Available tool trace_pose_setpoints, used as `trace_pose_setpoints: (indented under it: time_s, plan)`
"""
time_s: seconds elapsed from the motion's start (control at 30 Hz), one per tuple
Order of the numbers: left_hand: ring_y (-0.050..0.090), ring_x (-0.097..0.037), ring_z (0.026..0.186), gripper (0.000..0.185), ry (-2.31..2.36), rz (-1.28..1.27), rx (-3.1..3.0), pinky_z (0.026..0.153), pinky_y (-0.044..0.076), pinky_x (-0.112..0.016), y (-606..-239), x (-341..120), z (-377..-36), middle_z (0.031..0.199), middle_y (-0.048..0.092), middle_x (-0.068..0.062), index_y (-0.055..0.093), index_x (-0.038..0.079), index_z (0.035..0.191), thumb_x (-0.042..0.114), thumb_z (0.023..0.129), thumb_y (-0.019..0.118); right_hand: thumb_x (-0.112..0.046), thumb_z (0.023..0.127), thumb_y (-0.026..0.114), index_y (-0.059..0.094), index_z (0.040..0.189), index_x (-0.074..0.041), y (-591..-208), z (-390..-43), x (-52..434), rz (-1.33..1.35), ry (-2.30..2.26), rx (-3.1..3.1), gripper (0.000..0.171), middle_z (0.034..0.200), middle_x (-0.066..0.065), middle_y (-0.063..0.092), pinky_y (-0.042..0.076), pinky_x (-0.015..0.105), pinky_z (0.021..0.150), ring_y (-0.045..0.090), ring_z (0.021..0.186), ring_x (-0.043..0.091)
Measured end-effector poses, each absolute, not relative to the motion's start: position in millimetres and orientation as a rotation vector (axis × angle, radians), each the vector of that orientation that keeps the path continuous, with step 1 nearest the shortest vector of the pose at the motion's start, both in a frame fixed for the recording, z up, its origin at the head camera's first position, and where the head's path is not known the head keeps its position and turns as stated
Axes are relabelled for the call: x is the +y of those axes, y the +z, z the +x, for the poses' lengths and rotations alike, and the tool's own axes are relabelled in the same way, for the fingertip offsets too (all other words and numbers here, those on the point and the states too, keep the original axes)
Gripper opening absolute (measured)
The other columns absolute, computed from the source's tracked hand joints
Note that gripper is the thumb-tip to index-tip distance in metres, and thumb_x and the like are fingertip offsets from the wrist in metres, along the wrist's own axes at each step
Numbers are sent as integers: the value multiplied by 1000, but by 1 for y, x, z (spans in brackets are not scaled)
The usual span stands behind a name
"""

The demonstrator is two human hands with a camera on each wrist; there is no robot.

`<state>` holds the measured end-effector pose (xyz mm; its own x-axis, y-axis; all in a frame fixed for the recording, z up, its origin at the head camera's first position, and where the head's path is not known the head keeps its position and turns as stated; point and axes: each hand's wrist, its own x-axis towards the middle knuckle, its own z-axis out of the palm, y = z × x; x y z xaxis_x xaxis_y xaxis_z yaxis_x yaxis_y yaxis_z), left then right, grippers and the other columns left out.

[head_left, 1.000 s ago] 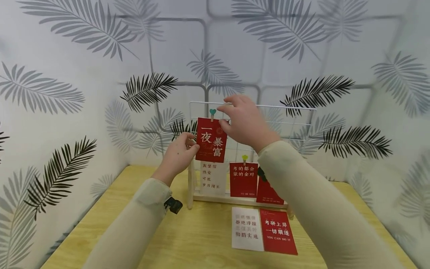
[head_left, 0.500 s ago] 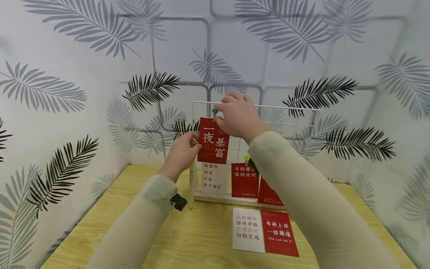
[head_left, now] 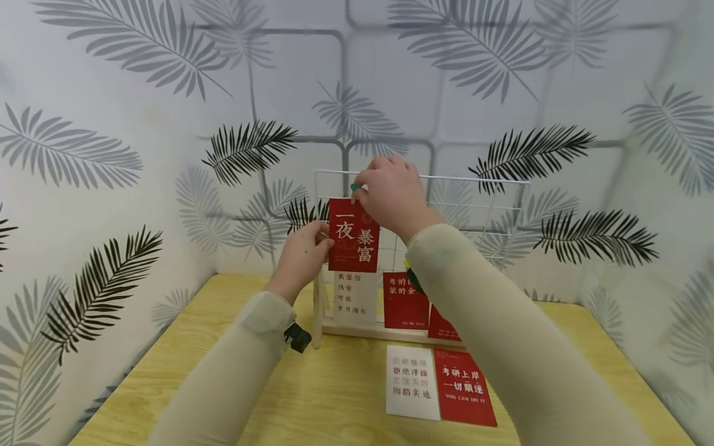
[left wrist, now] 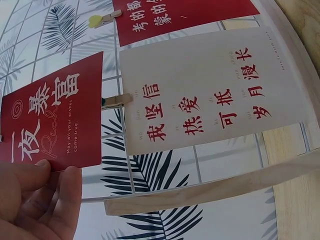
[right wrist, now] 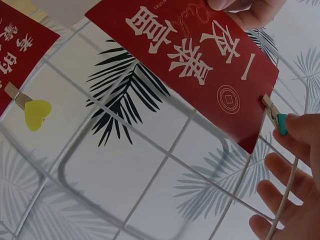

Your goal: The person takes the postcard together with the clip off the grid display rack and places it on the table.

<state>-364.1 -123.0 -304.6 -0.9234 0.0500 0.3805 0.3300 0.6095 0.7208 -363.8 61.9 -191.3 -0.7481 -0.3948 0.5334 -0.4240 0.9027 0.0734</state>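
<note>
My left hand (head_left: 303, 255) pinches the left edge of a red card (head_left: 354, 236) with white lettering between thumb and fingers. At the card's top edge is a small wooden clothespin (right wrist: 270, 109) with a teal heart, pinched by the thumb and index finger of my right hand (head_left: 395, 195). In the right wrist view the other fingers spread behind a wire of the white grid rack (right wrist: 170, 156). Below the red card a white card (left wrist: 200, 95) hangs from another clothespin (left wrist: 116, 101).
Beside the white card, a red card (head_left: 403, 306) hangs by a clothespin with a yellow heart (right wrist: 37, 114); another red card (head_left: 443, 323) is partly behind my right sleeve. A white card (head_left: 411, 387) and a red card (head_left: 467, 393) lie on the wooden table (head_left: 312, 396).
My right hand has moved slightly left onto the teal-heart clothespin, its thumb and index finger closing on it. My left hand keeps its pinch on the red card.
</note>
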Motion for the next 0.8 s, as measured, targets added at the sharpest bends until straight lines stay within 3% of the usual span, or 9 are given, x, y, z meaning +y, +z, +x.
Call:
trace_pose_setpoints:
  time_s: [0.47,0.8]
  plan:
    - [62,-19,77,9,-1185,-334,-2486,68,53,-36,-309,-125,-365,91,66,0,65,16,111,18,103,62,-24,102,60,79,107,-21,-198,-363,57,544,111,-2373,20,111,-3,65,46,46,94,60,101,23]
    - [60,-21,74,8,-1187,-329,-2505,64,50,-36,-309,-130,-363,86,65,-3,64,15,109,19,102,62,-22,102,61,79,104,-18,-203,-365,55,598,133,-2301,19,113,-4,67,46,45,97,64,103,18]
